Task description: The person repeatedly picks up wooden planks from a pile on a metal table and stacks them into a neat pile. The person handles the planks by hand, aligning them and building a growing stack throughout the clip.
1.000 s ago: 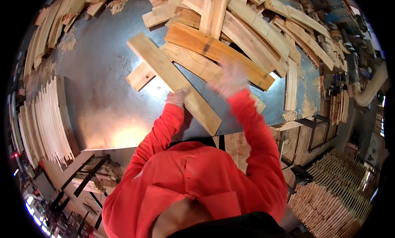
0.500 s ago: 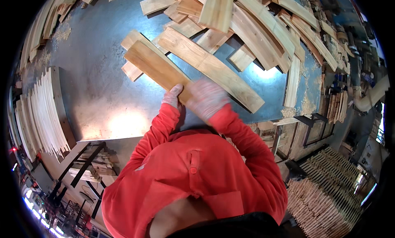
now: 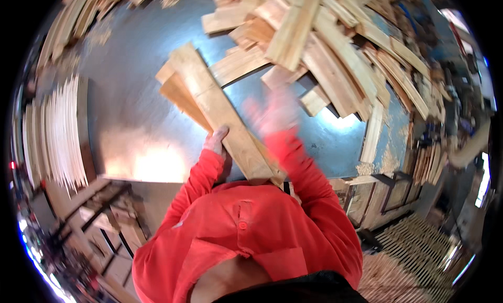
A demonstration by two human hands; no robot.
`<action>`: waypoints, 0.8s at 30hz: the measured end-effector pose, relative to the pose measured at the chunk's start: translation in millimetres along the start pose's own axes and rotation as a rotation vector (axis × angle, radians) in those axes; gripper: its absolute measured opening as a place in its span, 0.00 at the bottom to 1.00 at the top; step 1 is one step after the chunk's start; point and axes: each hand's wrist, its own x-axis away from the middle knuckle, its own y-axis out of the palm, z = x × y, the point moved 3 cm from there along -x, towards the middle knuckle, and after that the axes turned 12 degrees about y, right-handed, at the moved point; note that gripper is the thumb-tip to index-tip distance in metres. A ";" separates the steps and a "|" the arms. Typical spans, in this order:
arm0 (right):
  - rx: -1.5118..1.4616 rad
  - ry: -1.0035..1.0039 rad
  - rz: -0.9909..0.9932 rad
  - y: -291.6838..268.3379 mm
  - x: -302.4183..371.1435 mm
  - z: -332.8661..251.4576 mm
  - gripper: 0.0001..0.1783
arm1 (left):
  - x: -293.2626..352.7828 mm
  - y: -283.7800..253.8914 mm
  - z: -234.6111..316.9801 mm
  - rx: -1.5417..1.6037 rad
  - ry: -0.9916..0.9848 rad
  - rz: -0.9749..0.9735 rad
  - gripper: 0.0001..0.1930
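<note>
My left hand [image 3: 216,139] grips a small stack of wooden boards near its lower part, the thumb on the upper face. On top lies a light brown board [image 3: 222,109], slanting from upper left down to my waist. A darker orange-brown board [image 3: 183,100] sticks out fanned beneath it, and a further pale board end [image 3: 165,71] shows beside them. My right hand [image 3: 276,110] is off the boards, over the metal table just right of them. Motion blurs it, but its fingers look spread, with nothing visible in them.
A jumbled pile of boards [image 3: 335,67] covers the far right of the metal table [image 3: 131,119]. Thin pale strips [image 3: 57,130] stand in a row at the left edge. Sawdust [image 3: 387,159] lies near the right edge. Slatted wood stacks [image 3: 414,250] stand at lower right.
The light brown board that lay at the right is now on top of the held stack. My right hand has come off the boards and moved up and right. The view has shifted slightly.
</note>
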 end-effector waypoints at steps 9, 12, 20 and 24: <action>-0.922 0.348 -0.015 -12.3 -112.2 50.8 0.33 | -28.4 -18.1 21.7 0.164 -0.065 -0.180 0.19; -0.874 0.211 -0.015 9.7 -43.3 43.2 0.34 | -46.3 -50.0 35.4 0.302 -0.102 -0.165 0.19; -0.085 -0.151 0.005 -5.6 -159.1 -66.7 0.46 | -55.0 -43.7 80.4 0.257 -0.052 -0.041 0.28; 0.448 -0.214 0.090 13.1 -236.5 -113.5 0.50 | -80.6 -35.4 92.8 0.041 0.017 0.156 0.33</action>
